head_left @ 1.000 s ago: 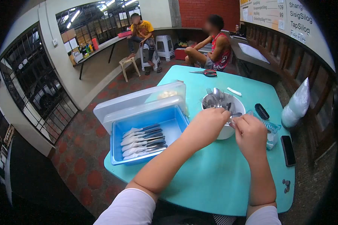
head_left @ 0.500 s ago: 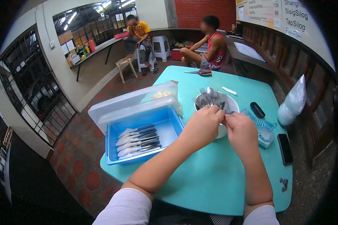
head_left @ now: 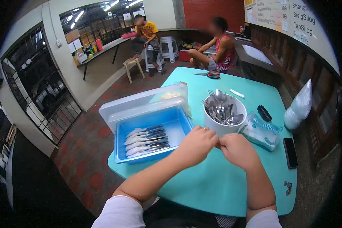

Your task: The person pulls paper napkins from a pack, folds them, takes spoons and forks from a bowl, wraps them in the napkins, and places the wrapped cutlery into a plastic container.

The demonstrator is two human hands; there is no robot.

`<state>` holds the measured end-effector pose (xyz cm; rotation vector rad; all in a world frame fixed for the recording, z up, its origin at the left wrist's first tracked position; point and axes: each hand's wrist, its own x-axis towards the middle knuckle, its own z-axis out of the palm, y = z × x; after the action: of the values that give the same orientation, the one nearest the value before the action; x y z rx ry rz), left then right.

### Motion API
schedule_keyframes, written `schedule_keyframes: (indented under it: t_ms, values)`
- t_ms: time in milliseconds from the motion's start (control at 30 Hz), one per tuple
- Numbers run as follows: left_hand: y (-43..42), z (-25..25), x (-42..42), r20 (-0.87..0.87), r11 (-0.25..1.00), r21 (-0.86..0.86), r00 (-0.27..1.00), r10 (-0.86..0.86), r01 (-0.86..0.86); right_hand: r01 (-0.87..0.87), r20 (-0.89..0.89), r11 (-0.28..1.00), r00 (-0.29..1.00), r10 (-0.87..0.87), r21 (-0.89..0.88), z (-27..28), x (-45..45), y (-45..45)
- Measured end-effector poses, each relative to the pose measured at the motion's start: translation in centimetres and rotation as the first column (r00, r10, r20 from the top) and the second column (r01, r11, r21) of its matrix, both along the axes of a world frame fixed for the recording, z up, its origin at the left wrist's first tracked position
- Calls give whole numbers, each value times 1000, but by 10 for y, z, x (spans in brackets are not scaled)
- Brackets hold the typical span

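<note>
On the surface (head_left: 216, 190), the bin (head_left: 180, 127) sits at the left edge, wrapped cutlery (head_left: 148, 140) in its left part, a lid (head_left: 144, 102) leaning behind. Right of it stands the tub (head_left: 218, 127), spoons (head_left: 219, 95) and forks (head_left: 231, 100) in it. Scissors (head_left: 213, 75) lie near the far edge. The tissue pack (head_left: 260, 133) lies right of the tub, the smartphone (head_left: 290, 152) along the right edge, coins (head_left: 288, 188) toward the near-right corner.
</note>
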<state>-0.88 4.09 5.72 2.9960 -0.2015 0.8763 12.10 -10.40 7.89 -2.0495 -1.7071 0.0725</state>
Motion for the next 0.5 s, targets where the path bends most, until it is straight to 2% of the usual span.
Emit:
schedule_keyframes:
  t_ms: [67, 100, 167, 233, 267, 367, 400, 467, 500]
  values:
    - [-3, -18, -3, 61, 999, -8, 998, -31, 32, 37, -217, 983, 973, -76, -179, -6, 5, 2]
    - [-5, -25, -5, 91, 999, -15, 995, -49, 50, 51, -236, 982, 967, -94, -184, -9, 5, -3]
    - [-10, -34, -8, 6, 995, -55, 996, -84, 84, 82, -271, 977, 953, -134, -195, -18, 1, -16]
    - [-16, -39, -8, -77, 984, -139, 989, -126, 115, 83, -42, 991, 995, -88, -101, -12, -12, -33]
    - [-19, -36, -9, -226, 949, -284, 953, -202, 133, 76, 76, 995, 995, -71, -58, -9, -19, -43]
    - [-28, -48, -9, -250, 768, -598, 857, -450, 229, 123, 234, 990, 966, -105, -66, -15, -40, -70]
    - [-33, -46, -10, -271, 717, -664, 825, -495, 212, 153, 239, 987, 961, -137, -47, -19, -48, -75]
    - [-42, -68, -5, -254, 712, -672, 840, -479, 202, 207, 247, 978, 949, -198, -12, -28, -60, -83]
    - [-45, -77, -5, -246, 709, -677, 848, -469, 196, 219, 197, 976, 957, -212, -15, -34, -63, -85]
